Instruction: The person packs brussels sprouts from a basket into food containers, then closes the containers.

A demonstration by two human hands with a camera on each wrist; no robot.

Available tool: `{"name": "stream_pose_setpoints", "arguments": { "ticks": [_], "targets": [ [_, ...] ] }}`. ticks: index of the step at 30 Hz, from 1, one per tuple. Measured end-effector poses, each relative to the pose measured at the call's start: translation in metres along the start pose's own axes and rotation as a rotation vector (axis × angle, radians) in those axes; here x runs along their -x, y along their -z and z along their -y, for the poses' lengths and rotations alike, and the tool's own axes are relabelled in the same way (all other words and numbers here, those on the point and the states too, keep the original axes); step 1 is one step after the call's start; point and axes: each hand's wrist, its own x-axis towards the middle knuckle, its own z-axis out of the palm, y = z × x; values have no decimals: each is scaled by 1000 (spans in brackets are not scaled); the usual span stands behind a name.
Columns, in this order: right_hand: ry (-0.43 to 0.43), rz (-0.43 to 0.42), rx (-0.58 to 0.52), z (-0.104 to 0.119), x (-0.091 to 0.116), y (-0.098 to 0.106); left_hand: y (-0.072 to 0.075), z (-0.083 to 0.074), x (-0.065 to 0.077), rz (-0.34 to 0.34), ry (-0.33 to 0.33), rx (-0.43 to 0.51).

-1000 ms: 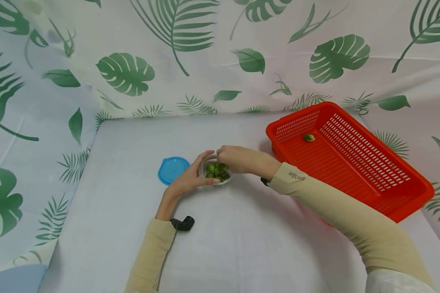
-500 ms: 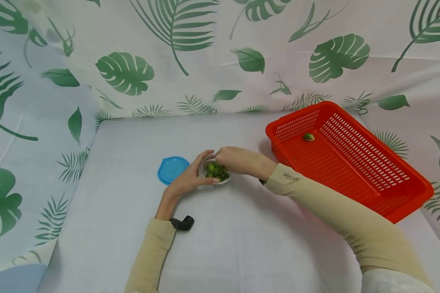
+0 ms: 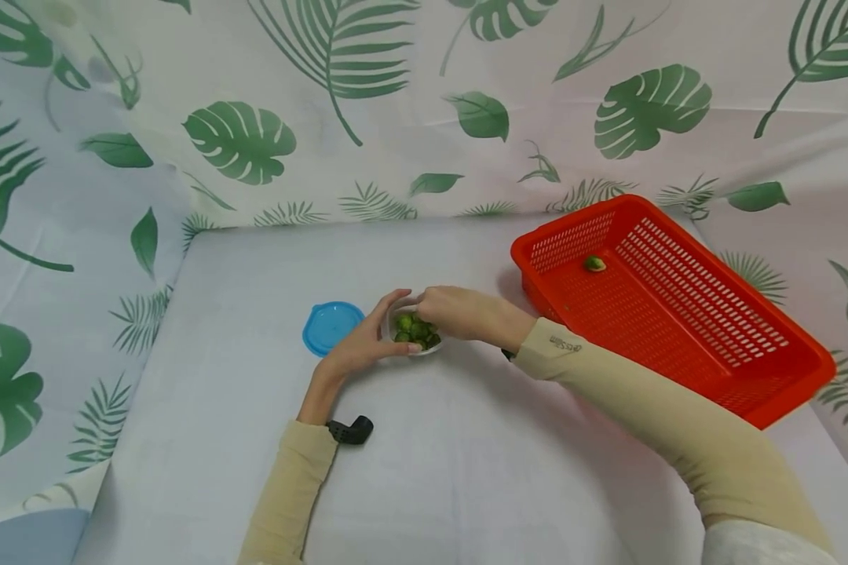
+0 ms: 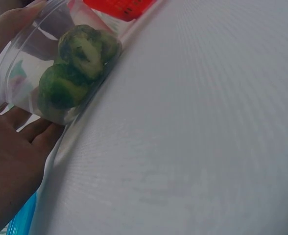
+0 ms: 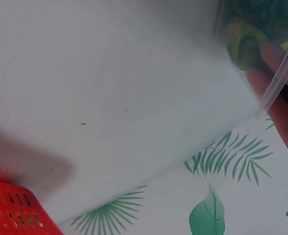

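Observation:
A clear plastic container [image 4: 24, 58] holding several Brussels sprouts [image 3: 415, 329] stands on the table. My left hand [image 3: 360, 343] grips it from the left, thumb at the near side and index finger round the far side. From the right, my right hand [image 3: 459, 311] reaches over the rim. Its fingertips [image 5: 276, 54] show through the clear wall, pinching at a halved Brussels sprout [image 5: 245, 44]. Beside the left hand lies a round blue lid [image 3: 333, 328]. In the left wrist view the sprouts rest against the container's bottom.
A red perforated basket [image 3: 667, 329] sits on the right of the table, with one Brussels sprout [image 3: 594, 264] in its far left corner. My right forearm crosses in front of it. White cloth [image 3: 396, 471] covers the table, and a leaf-print curtain [image 3: 396, 94] hangs behind.
The right hand shifts slightly downward at the container, its fingertips staying inside. The left hand keeps its grip, and the lid and basket stay put.

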Motion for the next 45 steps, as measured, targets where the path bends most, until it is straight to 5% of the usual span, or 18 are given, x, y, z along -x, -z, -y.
{"name": "stream_pose_setpoints", "arguments": {
  "ticks": [7, 15, 30, 45],
  "targets": [
    [-43, -29, -12, 2, 7, 4, -2, -2, -2, -2, -5, 8],
    [-125, -60, -219, -3, 19, 17, -5, -4, -2, 4, -15, 2],
    [-147, -163, -252, -10, 51, 35, -3, 1, -2, 14, -57, 46],
    [-169, -249, -418, -20, 93, 41, -4, 0, -1, 6, -73, 34]
  ]
}}
